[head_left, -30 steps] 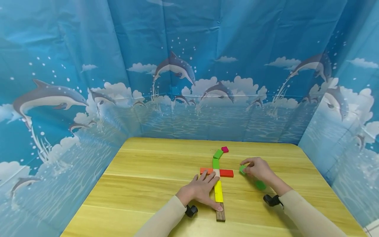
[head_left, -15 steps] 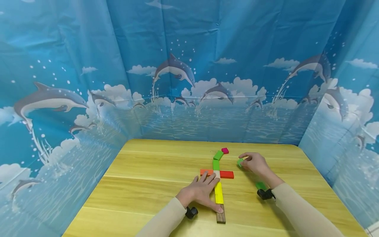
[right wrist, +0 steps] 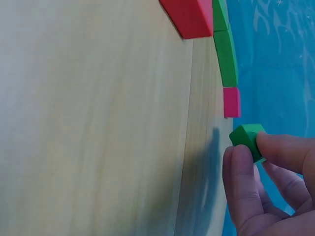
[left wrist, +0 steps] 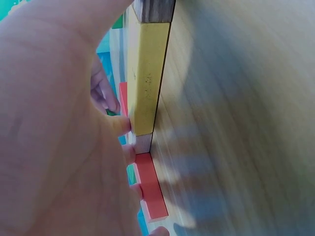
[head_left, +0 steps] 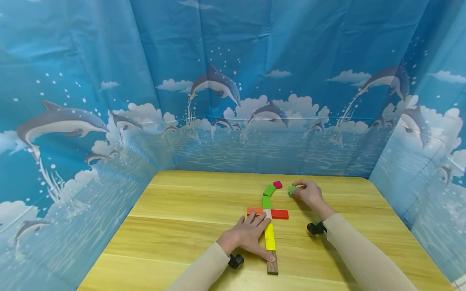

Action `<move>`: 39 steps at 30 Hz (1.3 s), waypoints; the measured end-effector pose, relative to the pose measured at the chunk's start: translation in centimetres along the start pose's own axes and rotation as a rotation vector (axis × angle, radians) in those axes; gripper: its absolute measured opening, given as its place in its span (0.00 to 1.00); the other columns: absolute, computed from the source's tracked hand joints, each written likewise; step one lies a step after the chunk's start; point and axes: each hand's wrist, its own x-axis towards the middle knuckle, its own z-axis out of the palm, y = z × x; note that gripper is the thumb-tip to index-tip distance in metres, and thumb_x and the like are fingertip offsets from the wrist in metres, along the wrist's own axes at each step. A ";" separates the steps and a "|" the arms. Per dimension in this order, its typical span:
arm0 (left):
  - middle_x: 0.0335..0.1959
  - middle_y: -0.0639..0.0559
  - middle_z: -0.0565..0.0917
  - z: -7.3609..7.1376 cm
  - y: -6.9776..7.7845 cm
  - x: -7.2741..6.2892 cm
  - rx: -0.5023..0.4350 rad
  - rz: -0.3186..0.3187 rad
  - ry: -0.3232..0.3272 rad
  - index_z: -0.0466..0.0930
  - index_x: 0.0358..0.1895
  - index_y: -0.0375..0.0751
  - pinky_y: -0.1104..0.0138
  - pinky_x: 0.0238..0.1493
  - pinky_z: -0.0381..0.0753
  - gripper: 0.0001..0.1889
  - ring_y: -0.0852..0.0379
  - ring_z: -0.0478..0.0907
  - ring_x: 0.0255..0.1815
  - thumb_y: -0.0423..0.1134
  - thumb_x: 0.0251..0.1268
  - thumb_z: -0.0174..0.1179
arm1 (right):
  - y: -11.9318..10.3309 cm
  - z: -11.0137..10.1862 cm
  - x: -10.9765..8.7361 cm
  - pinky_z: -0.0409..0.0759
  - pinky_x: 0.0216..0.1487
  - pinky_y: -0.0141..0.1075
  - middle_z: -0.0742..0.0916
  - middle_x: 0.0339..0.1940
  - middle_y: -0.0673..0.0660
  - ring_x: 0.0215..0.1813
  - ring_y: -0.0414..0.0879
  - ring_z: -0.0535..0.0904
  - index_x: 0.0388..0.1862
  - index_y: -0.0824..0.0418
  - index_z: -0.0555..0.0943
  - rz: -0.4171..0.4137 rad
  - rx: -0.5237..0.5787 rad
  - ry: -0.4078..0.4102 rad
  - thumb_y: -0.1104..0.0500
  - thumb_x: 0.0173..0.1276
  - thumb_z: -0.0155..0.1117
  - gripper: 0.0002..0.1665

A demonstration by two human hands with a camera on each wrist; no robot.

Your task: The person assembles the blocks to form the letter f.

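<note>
My right hand [head_left: 310, 196] pinches a small green block [right wrist: 246, 139] between thumb and fingertips, right of a pink block [head_left: 278, 184]. A line of wooden blocks runs down the table. Two green blocks [head_left: 266, 202] bend toward the pink one at its far end. Below them, a pale block [head_left: 267, 213] sits between an orange block [head_left: 253, 211] and a red block [head_left: 280, 214]. A yellow block [left wrist: 149, 78] and a dark brown block [head_left: 272, 268] follow. My left hand [head_left: 244, 236] lies spread, its thumb on the brown block and fingertips over the orange and pale ones.
The wood-grain table [head_left: 174, 230] reaches back to a blue curtain [head_left: 233, 149] printed with dolphins. Black wrist cameras sit under both wrists, the right one [head_left: 316, 228] close above the tabletop.
My right hand has carried the green block away from me and slightly left, toward the pink block. Another green block is now hidden behind the right wrist. My left hand stays put.
</note>
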 end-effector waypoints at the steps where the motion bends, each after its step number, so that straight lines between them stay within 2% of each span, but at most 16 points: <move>1: 0.83 0.57 0.39 0.0 0.0 0.0 0.000 0.000 0.001 0.40 0.83 0.62 0.40 0.75 0.46 0.62 0.47 0.35 0.83 0.85 0.47 0.54 | 0.0 0.1 0.3 0.84 0.40 0.42 0.86 0.43 0.63 0.43 0.53 0.85 0.65 0.64 0.79 0.003 -0.001 0.003 0.62 0.72 0.65 0.23; 13: 0.83 0.58 0.39 -0.1 0.1 0.3 -0.021 0.010 0.002 0.40 0.83 0.61 0.41 0.76 0.45 0.62 0.47 0.34 0.83 0.84 0.47 0.56 | 0.4 0.6 2.9 0.83 0.38 0.40 0.87 0.49 0.65 0.41 0.52 0.85 0.63 0.63 0.81 0.077 -0.002 0.060 0.58 0.72 0.67 0.22; 21: 0.83 0.58 0.38 -0.2 -0.1 0.6 -0.003 0.001 -0.001 0.40 0.83 0.62 0.41 0.76 0.46 0.62 0.47 0.34 0.82 0.84 0.48 0.55 | 0.2 1.1 4.1 0.81 0.38 0.39 0.86 0.50 0.64 0.43 0.52 0.83 0.63 0.61 0.82 0.115 0.008 0.069 0.55 0.72 0.67 0.23; 24: 0.83 0.58 0.39 -0.2 -0.2 0.6 0.003 -0.007 0.000 0.40 0.83 0.62 0.41 0.76 0.47 0.62 0.47 0.34 0.82 0.84 0.47 0.55 | 0.1 1.5 4.5 0.80 0.38 0.40 0.84 0.54 0.64 0.46 0.52 0.81 0.63 0.61 0.82 0.120 0.004 0.073 0.53 0.73 0.66 0.23; 28: 0.83 0.58 0.39 -0.2 -0.2 0.6 0.007 -0.009 -0.001 0.40 0.83 0.62 0.41 0.76 0.47 0.62 0.47 0.34 0.82 0.84 0.47 0.55 | 0.0 1.7 4.8 0.78 0.43 0.43 0.80 0.61 0.64 0.50 0.55 0.80 0.63 0.60 0.81 0.140 -0.005 0.077 0.51 0.73 0.66 0.24; 32: 0.84 0.58 0.39 -0.3 -0.2 0.5 0.012 -0.011 -0.001 0.40 0.83 0.62 0.42 0.76 0.47 0.62 0.47 0.34 0.82 0.84 0.47 0.55 | -0.1 1.8 5.0 0.77 0.53 0.51 0.77 0.66 0.66 0.57 0.60 0.78 0.65 0.60 0.80 0.163 -0.006 0.068 0.50 0.73 0.65 0.25; 35: 0.84 0.58 0.39 -0.3 -0.3 0.5 0.013 -0.011 0.000 0.40 0.83 0.62 0.42 0.76 0.47 0.62 0.47 0.34 0.82 0.84 0.47 0.55 | 0.0 1.9 5.2 0.73 0.62 0.57 0.73 0.71 0.68 0.66 0.64 0.71 0.66 0.60 0.80 0.160 -0.033 0.048 0.50 0.74 0.64 0.26; 39: 0.83 0.58 0.38 -0.2 -0.3 0.6 0.010 -0.008 -0.003 0.39 0.83 0.62 0.42 0.76 0.47 0.62 0.47 0.34 0.82 0.84 0.47 0.55 | 0.2 2.0 5.3 0.68 0.66 0.60 0.70 0.73 0.68 0.72 0.67 0.63 0.66 0.59 0.80 0.149 -0.078 0.037 0.50 0.75 0.62 0.25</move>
